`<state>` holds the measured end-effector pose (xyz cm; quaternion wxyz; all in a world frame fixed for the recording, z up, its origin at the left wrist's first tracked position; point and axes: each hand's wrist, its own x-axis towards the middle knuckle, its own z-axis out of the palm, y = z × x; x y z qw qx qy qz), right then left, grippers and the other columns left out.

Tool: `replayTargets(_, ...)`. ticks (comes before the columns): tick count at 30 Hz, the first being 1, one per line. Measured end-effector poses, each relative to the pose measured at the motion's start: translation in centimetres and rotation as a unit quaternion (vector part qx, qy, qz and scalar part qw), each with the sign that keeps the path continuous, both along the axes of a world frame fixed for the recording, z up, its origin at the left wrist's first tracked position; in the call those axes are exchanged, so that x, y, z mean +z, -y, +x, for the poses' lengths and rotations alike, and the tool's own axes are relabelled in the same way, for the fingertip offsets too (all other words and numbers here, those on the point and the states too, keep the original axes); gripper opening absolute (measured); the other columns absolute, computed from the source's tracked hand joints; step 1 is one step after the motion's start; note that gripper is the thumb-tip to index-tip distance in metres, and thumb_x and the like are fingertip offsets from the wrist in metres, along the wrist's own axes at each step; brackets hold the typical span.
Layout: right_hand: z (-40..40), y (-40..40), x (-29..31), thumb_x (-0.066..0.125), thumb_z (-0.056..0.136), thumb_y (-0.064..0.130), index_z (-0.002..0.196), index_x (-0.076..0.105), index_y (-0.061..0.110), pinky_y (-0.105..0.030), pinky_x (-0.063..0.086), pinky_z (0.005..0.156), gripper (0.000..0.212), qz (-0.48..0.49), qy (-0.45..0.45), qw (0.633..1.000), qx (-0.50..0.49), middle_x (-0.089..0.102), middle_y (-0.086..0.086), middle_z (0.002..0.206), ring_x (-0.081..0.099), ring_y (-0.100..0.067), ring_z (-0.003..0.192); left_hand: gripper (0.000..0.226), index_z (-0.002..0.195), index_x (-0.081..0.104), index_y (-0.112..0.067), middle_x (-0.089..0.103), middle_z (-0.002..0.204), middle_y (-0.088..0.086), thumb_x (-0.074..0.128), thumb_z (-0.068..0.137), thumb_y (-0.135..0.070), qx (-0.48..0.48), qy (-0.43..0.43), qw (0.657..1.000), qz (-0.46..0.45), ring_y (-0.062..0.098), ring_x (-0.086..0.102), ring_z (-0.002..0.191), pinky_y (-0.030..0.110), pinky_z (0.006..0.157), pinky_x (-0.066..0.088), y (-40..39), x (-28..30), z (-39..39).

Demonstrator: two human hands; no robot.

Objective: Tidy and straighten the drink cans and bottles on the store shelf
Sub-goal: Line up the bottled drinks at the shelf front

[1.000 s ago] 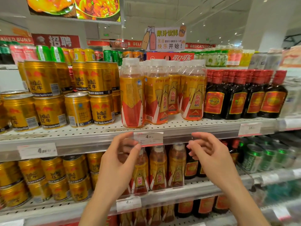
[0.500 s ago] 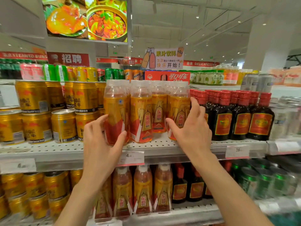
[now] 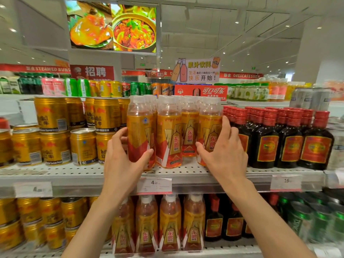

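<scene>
Gold tin is gleaming on the far left, where the stacked cans (image 3: 54, 144) are sitting two high on the perforated metal shelf (image 3: 78, 174); smooth, rigid cylinders, a few labels turned askew. Moving right, the left hand (image 3: 122, 161) is wrapping round the leftmost front bottle (image 3: 140, 135), thumb across its lower front, fingers curling behind its left side, so it is gripping that bottle at the front edge of the shelf. Its label is facing partly sideways, so, in my view, it is wanting a gentle twist on its base until the logo is facing out, then a nudge into line with its neighbours. Clear plastic, glossy shrink sleeve, pale caps: light, slick and probably easy to topple, so a low grip is looking wise. Further right, the right hand (image 3: 226, 148) is cupping the rightmost front bottle (image 3: 209, 131), thumb on its front, fingers reaching up its right side. Just beside it, dark bottles (image 3: 290, 144) with ribbed red caps are standing upright in rows.
</scene>
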<state>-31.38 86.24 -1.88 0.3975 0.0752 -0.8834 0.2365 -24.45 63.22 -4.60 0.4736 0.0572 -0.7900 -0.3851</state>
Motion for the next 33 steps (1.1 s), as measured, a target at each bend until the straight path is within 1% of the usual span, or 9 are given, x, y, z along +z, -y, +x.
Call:
replayTargets(3, 0.0, -0.1, -0.2, 0.064, 0.087, 0.064, 0.16, 0.008, 0.017, -0.041, 0.053, 0.075, 0.103, 0.007, 0.016, 1.0, -0.003, 0.041, -0.013, 0.143, 0.055, -0.03, 0.121, 0.085, 0.146, 0.033, -0.034, 0.052, 0.131, -0.003, 0.082, 0.078, -0.048, -0.016, 0.004, 1.0, -0.006, 0.011, 0.058, 0.11, 0.033, 0.088, 0.058, 0.5, 0.0, 0.0)
replayTargets(6, 0.3, 0.0, -0.5, 0.069, 0.086, 0.058, 0.154, 0.025, 0.012, -0.031, 0.046, 0.065, 0.093, -0.008, -0.025, 1.0, 0.007, 0.046, -0.012, 0.131, 0.058, -0.027, 0.106, 0.085, 0.146, 0.034, -0.035, 0.055, 0.131, -0.005, 0.081, 0.077, -0.051, -0.027, 0.008, 1.0, -0.012, 0.008, 0.058, 0.11, 0.024, 0.084, 0.053, 0.9, 0.2, 0.0)
replayTargets(10, 1.6, 2.0, -0.4, 0.072, 0.089, 0.043, 0.139, 0.045, 0.01, -0.023, 0.046, 0.066, 0.066, -0.019, -0.098, 0.99, 0.104, 0.053, -0.008, 0.116, 0.055, -0.015, 0.087, 0.09, 0.143, 0.036, -0.034, 0.058, 0.129, -0.004, 0.085, 0.071, -0.055, -0.014, 0.005, 1.0, -0.016, 0.013, 0.061, 0.113, 0.033, 0.087, 0.057, 1.0, 0.4, 0.0)
replayTargets(13, 2.5, 4.3, -0.3, 0.063, 0.092, 0.054, 0.148, 0.037, 0.018, -0.033, 0.055, 0.089, 0.071, -0.019, -0.034, 0.983, 0.179, 0.055, -0.001, 0.133, 0.06, -0.017, 0.109, 0.09, 0.143, 0.037, -0.035, 0.06, 0.127, -0.006, 0.085, 0.07, -0.055, -0.018, 0.001, 1.0, -0.015, 0.013, 0.063, 0.11, 0.037, 0.088, 0.059, 1.1, 0.5, -0.1)
replayTargets(17, 2.5, 6.3, -0.2, 0.061, 0.088, 0.066, 0.16, 0.012, 0.025, -0.047, 0.03, 0.119, 0.096, -0.049, 0.099, 0.97, 0.217, 0.035, 0.002, 0.163, 0.039, -0.021, 0.147, 0.089, 0.147, 0.031, -0.036, 0.061, 0.125, -0.009, 0.084, 0.076, -0.046, -0.057, 0.01, 0.998, 0.01, 0.008, 0.064, 0.107, 0.035, 0.091, 0.058, 1.6, 0.6, 0.2)
replayTargets(19, 2.5, 6.6, -0.3, 0.065, 0.088, 0.062, 0.16, 0.01, 0.025, -0.051, 0.024, 0.123, 0.098, -0.068, 0.116, 0.966, 0.222, 0.041, 0.002, 0.16, 0.039, -0.022, 0.147, 0.082, 0.145, 0.033, -0.038, 0.062, 0.123, -0.012, 0.083, 0.08, -0.039, -0.101, 0.022, 0.994, 0.021, 0.001, 0.064, 0.106, 0.028, 0.09, 0.057, 1.9, 0.6, 0.4)
replayTargets(24, 2.7, 6.4, -0.5, 0.067, 0.086, 0.062, 0.159, 0.016, 0.026, -0.044, 0.037, 0.114, 0.096, -0.097, 0.1, 0.971, 0.195, 0.038, 0.002, 0.161, 0.041, -0.023, 0.145, 0.071, 0.144, 0.035, -0.044, 0.055, 0.121, -0.027, 0.076, 0.087, -0.04, -0.139, 0.053, 0.989, -0.005, -0.022, 0.055, 0.106, 0.009, 0.081, 0.049, 2.1, 0.8, 0.8)
replayTargets(28, 2.7, 6.7, -0.8, 0.065, 0.085, 0.067, 0.159, 0.017, 0.023, -0.04, 0.039, 0.112, 0.099, -0.086, 0.083, 0.979, 0.168, 0.037, 0.001, 0.16, 0.041, -0.021, 0.145, 0.082, 0.153, 0.034, -0.039, 0.051, 0.125, -0.01, 0.075, 0.083, -0.052, -0.085, 0.037, 0.995, -0.034, -0.003, 0.055, 0.111, 0.026, 0.092, 0.056, 2.5, 0.4, 0.8)
replayTargets(33, 2.4, 5.7, -0.4, 0.059, 0.092, 0.06, 0.161, 0.012, 0.027, -0.043, 0.031, 0.119, 0.09, -0.1, 0.146, 0.96, 0.219, 0.027, 0.003, 0.165, 0.03, -0.021, 0.151, 0.076, 0.154, 0.032, -0.043, 0.056, 0.13, -0.018, 0.07, 0.088, -0.051, -0.112, 0.058, 0.991, -0.038, -0.003, 0.055, 0.12, 0.038, 0.098, 0.057, 2.5, 0.6, 1.1)
